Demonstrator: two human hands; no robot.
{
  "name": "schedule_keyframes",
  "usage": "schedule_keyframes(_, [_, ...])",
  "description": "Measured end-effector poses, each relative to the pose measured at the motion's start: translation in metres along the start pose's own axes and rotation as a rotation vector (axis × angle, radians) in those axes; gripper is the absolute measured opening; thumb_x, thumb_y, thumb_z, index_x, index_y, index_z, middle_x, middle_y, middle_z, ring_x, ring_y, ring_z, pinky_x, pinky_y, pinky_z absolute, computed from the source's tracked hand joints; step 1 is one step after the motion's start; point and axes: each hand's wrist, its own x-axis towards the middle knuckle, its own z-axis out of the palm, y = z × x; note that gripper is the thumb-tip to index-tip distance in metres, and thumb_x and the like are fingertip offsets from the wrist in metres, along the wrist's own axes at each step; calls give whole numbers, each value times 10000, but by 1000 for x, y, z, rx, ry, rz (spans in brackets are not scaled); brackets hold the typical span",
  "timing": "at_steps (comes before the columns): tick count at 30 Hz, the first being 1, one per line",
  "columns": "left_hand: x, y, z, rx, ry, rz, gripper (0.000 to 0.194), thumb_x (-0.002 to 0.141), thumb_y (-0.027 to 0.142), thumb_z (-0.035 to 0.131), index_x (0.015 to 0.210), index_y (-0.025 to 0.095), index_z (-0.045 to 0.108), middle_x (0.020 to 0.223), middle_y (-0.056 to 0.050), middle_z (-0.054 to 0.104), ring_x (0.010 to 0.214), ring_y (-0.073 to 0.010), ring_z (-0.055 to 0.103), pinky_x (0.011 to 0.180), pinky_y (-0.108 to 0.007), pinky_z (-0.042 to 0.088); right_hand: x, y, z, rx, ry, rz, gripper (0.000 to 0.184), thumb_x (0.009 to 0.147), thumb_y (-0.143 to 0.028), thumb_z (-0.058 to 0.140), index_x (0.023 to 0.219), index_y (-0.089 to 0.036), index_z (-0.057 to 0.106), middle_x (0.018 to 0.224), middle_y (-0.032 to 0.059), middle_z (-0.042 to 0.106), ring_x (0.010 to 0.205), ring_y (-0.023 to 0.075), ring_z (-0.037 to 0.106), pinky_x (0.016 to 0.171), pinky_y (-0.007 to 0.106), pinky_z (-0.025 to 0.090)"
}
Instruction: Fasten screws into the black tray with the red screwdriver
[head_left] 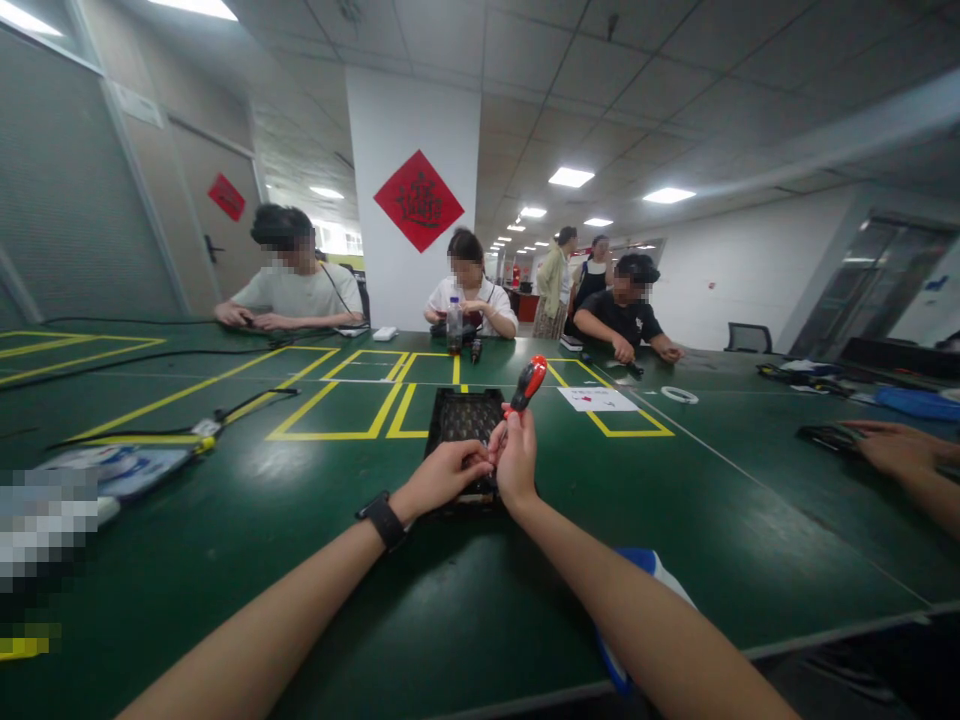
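Note:
A black tray with rows of small pockets lies on the green table in front of me. Over its near right part, my two hands meet with fingertips touching or nearly so. My right hand is closed around a screwdriver, whose red and black handle points up and slightly right; its tip is hidden by the fingers. My left hand, below a black wristband, is closed in a pinch at the right hand's fingers. Whatever lies between those fingertips is too small and covered to make out.
Yellow tape marks the green table. A white paper and white ring lie farther right, a bottle beyond the tray. Cables and plastic packets sit left. Several people work around the table; another person's hands are at right.

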Motion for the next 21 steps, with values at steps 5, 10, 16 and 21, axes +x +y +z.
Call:
schedule_keyframes(5, [0,-2,0,35,14,-27,243,730,369,559,748,128,589,678,-2,595,626,-116,511,595,-207,381,-1,0,1,8,-4,10,289,846,-432,343,977,-196,447,482,-91,406,353,46,340,355,145,304])
schedule_keyframes(10, [0,-2,-2,63,-32,41,232,806,307,458,747,134,601,710,-7,609,667,-116,525,647,-210,376,1,0,0,15,-25,30,288,845,-438,340,956,-196,449,484,-90,411,345,45,346,338,143,297])
schedule_keyframes(16, [0,-4,1,66,18,-36,257,717,388,572,765,136,579,682,4,590,626,-114,510,585,-201,373,0,2,0,19,-5,26,287,846,-437,339,970,-198,439,477,-96,403,333,42,337,337,142,305])
schedule_keyframes(21, [-1,-2,0,58,-2,8,217,758,337,531,730,133,600,673,1,595,632,-112,515,619,-209,382,0,0,0,24,-29,31,282,845,-430,344,965,-195,443,469,-96,399,334,43,338,340,142,300])
